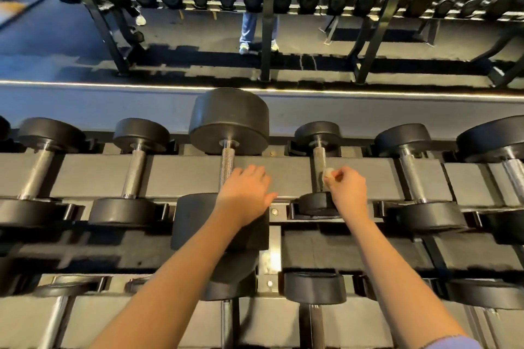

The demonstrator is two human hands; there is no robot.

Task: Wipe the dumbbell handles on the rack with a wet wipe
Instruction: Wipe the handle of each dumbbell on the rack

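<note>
Roughly midway is my guess for the job, though nothing in view proves which bars are already clean. The right hand [350,193] pinches a balled white wet wipe [329,173] in curled fingertips and presses it against the near part of the steel handle [319,157] of a small dumbbell [317,133] on the top tier of the rack [184,176]. The left hand [245,193] lies palm down, fingers loosely straight and holding nothing, over the rack's flat beam just right of the knurled handle [227,163] of the big dumbbell [229,119]; whether its fingertips touch that bar I cannot tell. So one handle is under the wipe now. Left of the big dumbbell two more handles lie on the same tier, to the right at least two more, and a lower tier nearer the person carries further dumbbells [314,287] whose bars only partly show. None shows a wet sheen or streak that I can read, so I would count all of them as possibly left to do. Beyond the rack a mirror [198,37] reflects the same rows.
</note>
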